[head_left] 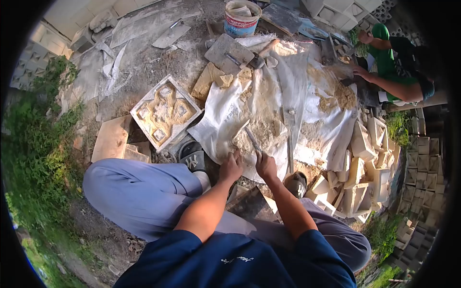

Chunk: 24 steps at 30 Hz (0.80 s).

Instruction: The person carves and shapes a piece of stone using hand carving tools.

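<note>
My right hand (266,166) is closed around the handle of a flat metal tool (252,139), whose blade points up and left. Just left of it, my left hand (232,165) has its fingers drawn together at the lower end of a pale stone-like piece (241,134); its grip on that piece is partly hidden. Both hands are low over a white sheet (218,113) strewn with sandy powder. A square mold (165,114) with a sandy star-like pattern lies to the left.
A bucket (242,19) stands at the top. A hammer (254,61) lies near a grey slab (225,52). Pale broken blocks (360,177) are piled at right. A co-worker (401,67) sits upper right. A long bar (291,139) lies on the sheet.
</note>
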{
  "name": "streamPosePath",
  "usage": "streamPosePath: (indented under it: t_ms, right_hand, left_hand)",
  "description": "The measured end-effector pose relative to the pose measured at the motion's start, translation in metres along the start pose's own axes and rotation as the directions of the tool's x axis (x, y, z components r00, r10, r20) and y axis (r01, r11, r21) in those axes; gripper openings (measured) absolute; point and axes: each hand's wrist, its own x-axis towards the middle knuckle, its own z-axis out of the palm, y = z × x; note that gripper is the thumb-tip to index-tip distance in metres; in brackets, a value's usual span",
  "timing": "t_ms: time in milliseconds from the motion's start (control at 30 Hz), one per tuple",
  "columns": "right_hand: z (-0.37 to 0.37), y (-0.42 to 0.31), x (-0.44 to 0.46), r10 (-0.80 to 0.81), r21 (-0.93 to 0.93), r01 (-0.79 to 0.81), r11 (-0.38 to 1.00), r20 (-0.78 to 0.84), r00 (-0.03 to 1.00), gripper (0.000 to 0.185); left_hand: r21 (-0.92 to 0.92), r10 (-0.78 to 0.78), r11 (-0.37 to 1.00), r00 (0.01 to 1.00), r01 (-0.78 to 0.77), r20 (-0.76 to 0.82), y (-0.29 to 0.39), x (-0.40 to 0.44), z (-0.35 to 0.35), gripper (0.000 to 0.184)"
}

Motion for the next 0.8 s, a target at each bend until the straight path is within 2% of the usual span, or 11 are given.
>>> streamPosePath:
  t_ms: [33,100,200,333,367,433,467,500,567,667,800]
  right_hand:
    - [0.002,0.005,-0.001,0.107,-0.097,-0.097,0.991,0.112,0.988,0.053]
    - [0.002,0.009,0.001,0.192,-0.110,-0.175,0.978,0.179,0.965,0.055]
    - [-0.013,0.007,0.019,0.194,-0.086,-0.179,0.980,0.232,0.953,0.057]
    - [-0.036,-0.013,0.021,0.191,0.114,-0.185,0.976,-0.049,0.980,0.054]
    - [-0.035,-0.010,0.018,0.193,0.111,-0.187,0.976,-0.045,0.980,0.054]
    - [-0.026,0.004,0.011,0.241,0.248,-0.197,0.949,-0.161,0.957,0.061]
    - [-0.012,0.030,0.008,0.187,0.132,-0.169,0.977,-0.139,0.972,0.060]
    - [-0.018,0.035,0.005,0.259,-0.037,-0.257,0.966,0.058,0.964,0.060]
    - [-0.018,0.039,0.005,0.254,-0.084,-0.248,0.965,0.070,0.965,0.054]
    - [-0.022,0.027,0.017,0.251,0.006,-0.252,0.968,0.053,0.966,0.056]
    - [-0.026,0.011,0.010,0.121,0.098,-0.114,0.989,-0.069,0.990,0.053]
  left_hand:
    - [0.010,-0.018,1.000,1.000,0.018,0.016,0.001,0.001,-0.001,0.038]
    - [0.023,-0.032,0.999,0.999,0.031,0.038,0.002,-0.003,0.000,0.038]
    - [0.051,-0.056,0.997,0.998,0.055,0.018,0.000,-0.004,0.002,0.040]
    - [0.028,-0.021,0.999,1.000,0.021,0.018,-0.008,0.000,0.008,0.042]
    - [0.033,0.003,0.999,1.000,-0.003,0.008,-0.011,0.000,0.010,0.043]
    - [0.026,-0.039,0.999,0.999,0.039,0.021,-0.004,-0.002,0.006,0.042]
    - [0.019,-0.078,0.997,0.996,0.077,0.031,0.000,-0.001,0.004,0.042]
    - [0.018,-0.066,0.998,0.997,0.065,0.030,0.002,0.000,0.003,0.042]
    - [0.033,-0.089,0.996,0.992,0.087,0.085,0.003,0.001,0.000,0.043]
    - [0.015,-0.075,0.997,0.997,0.075,0.034,0.002,-0.002,0.001,0.043]
    - [0.020,-0.064,0.998,0.997,0.063,0.050,0.000,-0.004,0.001,0.043]
